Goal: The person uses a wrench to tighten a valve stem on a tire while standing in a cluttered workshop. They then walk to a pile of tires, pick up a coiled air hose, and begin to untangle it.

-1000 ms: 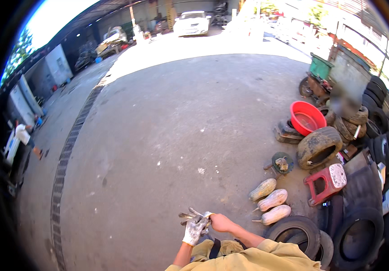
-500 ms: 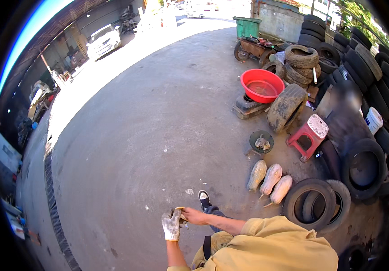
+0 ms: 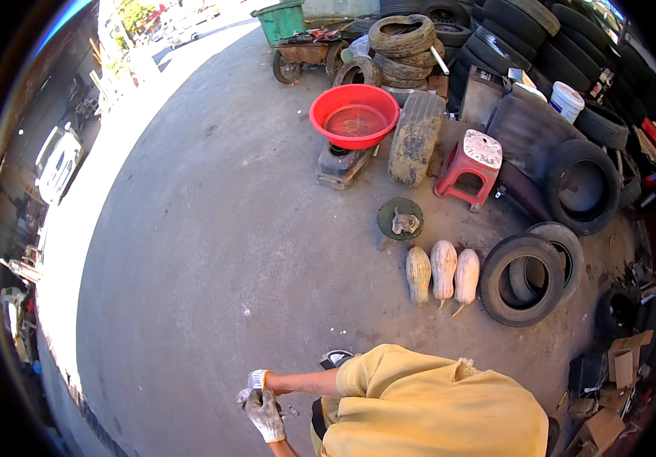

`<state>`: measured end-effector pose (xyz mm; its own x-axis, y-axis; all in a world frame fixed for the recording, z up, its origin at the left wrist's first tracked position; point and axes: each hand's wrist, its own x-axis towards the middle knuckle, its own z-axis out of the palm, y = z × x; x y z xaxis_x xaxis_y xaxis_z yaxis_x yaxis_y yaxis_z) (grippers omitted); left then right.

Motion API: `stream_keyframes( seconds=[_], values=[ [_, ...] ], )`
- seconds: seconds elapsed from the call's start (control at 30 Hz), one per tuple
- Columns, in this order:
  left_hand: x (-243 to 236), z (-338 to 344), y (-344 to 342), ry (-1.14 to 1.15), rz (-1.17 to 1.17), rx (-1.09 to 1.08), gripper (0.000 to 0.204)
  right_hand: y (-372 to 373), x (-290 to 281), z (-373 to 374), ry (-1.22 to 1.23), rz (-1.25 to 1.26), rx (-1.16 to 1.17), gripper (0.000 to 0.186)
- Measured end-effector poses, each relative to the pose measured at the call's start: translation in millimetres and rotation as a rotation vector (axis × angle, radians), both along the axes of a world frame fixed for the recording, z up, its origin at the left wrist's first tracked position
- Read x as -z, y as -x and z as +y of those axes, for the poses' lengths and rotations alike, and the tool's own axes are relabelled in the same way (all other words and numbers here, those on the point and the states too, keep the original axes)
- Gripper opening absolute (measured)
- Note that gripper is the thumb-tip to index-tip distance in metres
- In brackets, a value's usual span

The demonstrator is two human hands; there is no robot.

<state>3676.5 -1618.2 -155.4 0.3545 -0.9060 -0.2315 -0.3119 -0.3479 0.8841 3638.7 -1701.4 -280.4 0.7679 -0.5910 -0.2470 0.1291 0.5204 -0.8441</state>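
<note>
My left hand [image 3: 263, 415], in a soiled white work glove, has its fingers bent against my right hand [image 3: 256, 386] low in the picture, gripping the glove there. A white glove cuff [image 3: 259, 379] circles my right wrist; the right fingers are mostly hidden behind the left. My yellow clothing [image 3: 427, 404] fills the bottom. Beyond it on the concrete lie three pale squashes [image 3: 443, 269] beside two loose tires [image 3: 522, 305]. A dark green round container [image 3: 390, 228] with a crumpled object in it sits just beyond the squashes.
A red basin [image 3: 355, 122] rests on a dark block [image 3: 341, 171], near a worn tire [image 3: 417, 137] and a red stool [image 3: 465, 179]. Tire stacks [image 3: 564, 53] and a green bin [image 3: 282, 21] stand behind. Cardboard boxes [image 3: 625, 358] lie at right; a white car [image 3: 61, 164] is far left.
The view has swung right toward the tire pile. My right hand, bare earlier, now shows a white glove on it. Both hands are lower and further left in the picture.
</note>
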Motion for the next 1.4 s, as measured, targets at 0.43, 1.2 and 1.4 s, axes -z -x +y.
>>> stream_keyframes(
  seconds=[0.43, 1.2, 1.4],
  values=[
    [66, -303, 67, -0.31, 0.608, 0.44, 0.022, 146, -5, -265, -0.568, 0.044, 1.015, 0.067],
    [103, -411, 371, -0.898, 0.004, 1.896, 0.023, 411, 39, -225, -0.465, -0.247, 2.543, 0.031],
    [90, -384, 503, -0.418, -0.135, 2.186, 0.028, 545, 98, -206, -0.406, -0.292, 2.298, 0.055]
  ],
)
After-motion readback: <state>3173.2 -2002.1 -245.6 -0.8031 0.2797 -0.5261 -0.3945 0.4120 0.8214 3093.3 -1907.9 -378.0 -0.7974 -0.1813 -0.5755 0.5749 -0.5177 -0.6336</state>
